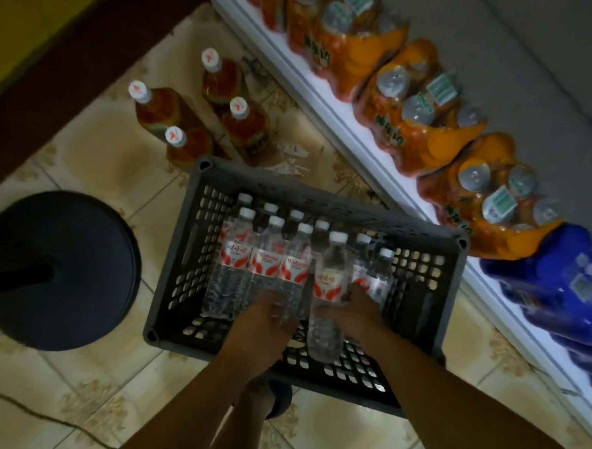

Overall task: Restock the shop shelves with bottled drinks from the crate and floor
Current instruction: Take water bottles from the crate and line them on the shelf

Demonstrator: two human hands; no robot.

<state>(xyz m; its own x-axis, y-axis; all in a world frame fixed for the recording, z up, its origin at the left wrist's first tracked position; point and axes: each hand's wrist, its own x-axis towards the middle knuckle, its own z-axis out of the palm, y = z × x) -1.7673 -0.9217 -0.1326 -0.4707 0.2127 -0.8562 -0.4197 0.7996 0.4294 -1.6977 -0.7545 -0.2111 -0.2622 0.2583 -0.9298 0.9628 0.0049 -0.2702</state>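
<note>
Two hands reach into the crate (197,253): our right hand (350,311) grips a water bottle (330,288), upright, cap uppermost, beside the row; our left hand (265,317) clasps a neighbouring bottle (294,265). Tea bottles (245,122) stand on the floor beyond.

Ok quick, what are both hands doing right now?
Left hand: grips a standing bottle in the crate.
Right hand: holds the lifted bottle.

My grey slotted plastic crate (323,202) holds clear water bottles (264,261); 4 amber drink bottles (245,122) stand behind it, white shelf (328,101) on my right.
</note>
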